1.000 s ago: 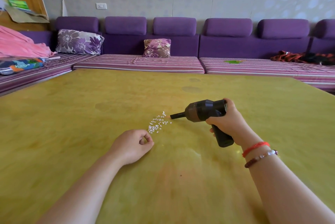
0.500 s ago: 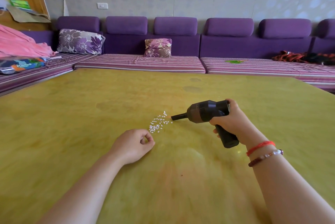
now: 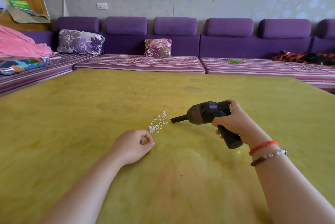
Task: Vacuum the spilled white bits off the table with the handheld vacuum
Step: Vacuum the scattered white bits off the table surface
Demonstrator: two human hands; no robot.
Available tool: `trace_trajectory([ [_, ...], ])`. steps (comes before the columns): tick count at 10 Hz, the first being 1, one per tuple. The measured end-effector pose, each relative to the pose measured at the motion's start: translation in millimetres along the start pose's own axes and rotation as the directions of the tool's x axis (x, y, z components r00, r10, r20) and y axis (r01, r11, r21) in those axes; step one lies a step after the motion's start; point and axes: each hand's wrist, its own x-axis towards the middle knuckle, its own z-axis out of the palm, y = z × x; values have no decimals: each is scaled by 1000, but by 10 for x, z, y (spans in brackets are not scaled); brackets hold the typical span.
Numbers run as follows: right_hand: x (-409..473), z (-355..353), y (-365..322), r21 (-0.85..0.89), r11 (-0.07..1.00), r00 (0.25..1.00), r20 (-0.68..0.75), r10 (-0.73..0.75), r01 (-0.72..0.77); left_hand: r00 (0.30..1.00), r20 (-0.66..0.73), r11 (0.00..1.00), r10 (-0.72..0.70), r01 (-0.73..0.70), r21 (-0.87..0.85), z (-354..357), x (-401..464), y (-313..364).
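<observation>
A small patch of white bits point(image 3: 157, 123) lies near the middle of the yellow-green table point(image 3: 90, 115). My right hand point(image 3: 233, 121) grips the black handheld vacuum point(image 3: 204, 113) by its handle. The narrow nozzle points left and its tip sits just right of the bits, a small gap away. My left hand point(image 3: 133, 144) rests on the table just below and left of the bits, fingers curled into a loose fist with nothing in it.
A purple sofa point(image 3: 163, 49) with striped seat cushions wraps around the table's far and left sides. Two floral pillows point(image 3: 79, 42) lie on it. A pink blanket point(image 3: 20, 45) and a printed bag point(image 3: 20, 66) sit at the left, dark clothing point(image 3: 301, 56) at the far right.
The vacuum and my right hand have drifted slightly to the right, away from the bits. My left hand has stayed put.
</observation>
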Motion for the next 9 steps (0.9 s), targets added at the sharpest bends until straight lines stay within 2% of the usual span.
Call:
trace_trajectory([
  [9,-20,79,-12,5,999,999,9,-53,53,1000,-8,1000,12,-12,7,8,14,-19],
])
